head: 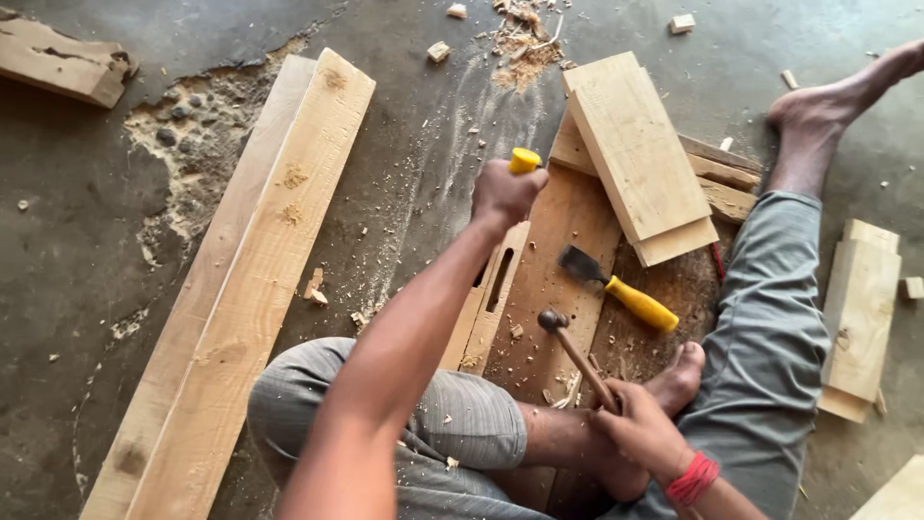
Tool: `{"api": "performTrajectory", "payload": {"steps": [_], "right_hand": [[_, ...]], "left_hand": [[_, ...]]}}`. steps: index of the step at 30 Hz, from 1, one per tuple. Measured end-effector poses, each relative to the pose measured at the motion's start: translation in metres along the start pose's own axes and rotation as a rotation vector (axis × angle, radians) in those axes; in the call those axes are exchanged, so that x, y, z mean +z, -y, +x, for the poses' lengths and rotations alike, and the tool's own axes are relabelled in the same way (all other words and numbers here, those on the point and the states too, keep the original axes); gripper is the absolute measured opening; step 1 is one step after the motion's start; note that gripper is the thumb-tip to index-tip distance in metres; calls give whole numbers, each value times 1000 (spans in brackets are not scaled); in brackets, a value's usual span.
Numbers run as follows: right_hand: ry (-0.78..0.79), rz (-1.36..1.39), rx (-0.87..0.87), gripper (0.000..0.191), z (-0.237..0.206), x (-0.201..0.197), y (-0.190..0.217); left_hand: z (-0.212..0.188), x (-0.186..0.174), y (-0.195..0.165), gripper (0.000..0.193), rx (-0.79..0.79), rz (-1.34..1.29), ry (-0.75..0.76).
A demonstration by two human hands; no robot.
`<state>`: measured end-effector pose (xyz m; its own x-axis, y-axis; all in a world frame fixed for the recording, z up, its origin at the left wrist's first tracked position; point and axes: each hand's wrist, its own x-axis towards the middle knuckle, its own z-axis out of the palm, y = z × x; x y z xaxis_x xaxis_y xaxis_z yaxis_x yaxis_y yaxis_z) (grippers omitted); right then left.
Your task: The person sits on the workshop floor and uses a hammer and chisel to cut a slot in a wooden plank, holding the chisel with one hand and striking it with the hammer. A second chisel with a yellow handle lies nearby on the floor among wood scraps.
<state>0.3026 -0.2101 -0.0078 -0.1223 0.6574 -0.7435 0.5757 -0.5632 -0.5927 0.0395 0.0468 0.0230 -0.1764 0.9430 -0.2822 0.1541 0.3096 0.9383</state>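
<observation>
Left hand point(502, 193) closed around yellow-handled chisel point(524, 160), set upright over slotted pale wooden rail point(489, 300) on the floor. Right hand point(643, 429) gripped wooden-handled hammer point(574, 352), head low beside rail. Second yellow-handled flat chisel point(618, 289) lay nearby on brown board point(553, 250).

Bare wood, rough concrete, glossy plastic

Pale matt sawn planks point(250, 279); mortised wood piece point(491, 294) raw and unfinished; chisel point(616, 289) with glossy yellow plastic handle, dark dull metal blade; wood-handled hammer point(577, 356); rough, pitted concrete floor point(96, 241), dusty.
</observation>
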Motion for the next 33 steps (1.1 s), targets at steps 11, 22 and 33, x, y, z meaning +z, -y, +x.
{"api": "performTrajectory", "payload": {"steps": [11, 22, 33], "right_hand": [[-17, 6, -133, 13, 15, 11, 33], [-75, -122, -137, 12, 27, 9, 43], [-99, -143, -115, 14, 22, 8, 56]], "left_hand": [[-79, -70, -101, 13, 668, -411, 214], [-89, -77, -7, 16, 546, -430, 255], [-80, -74, -4, 16, 470, -493, 311]]}}
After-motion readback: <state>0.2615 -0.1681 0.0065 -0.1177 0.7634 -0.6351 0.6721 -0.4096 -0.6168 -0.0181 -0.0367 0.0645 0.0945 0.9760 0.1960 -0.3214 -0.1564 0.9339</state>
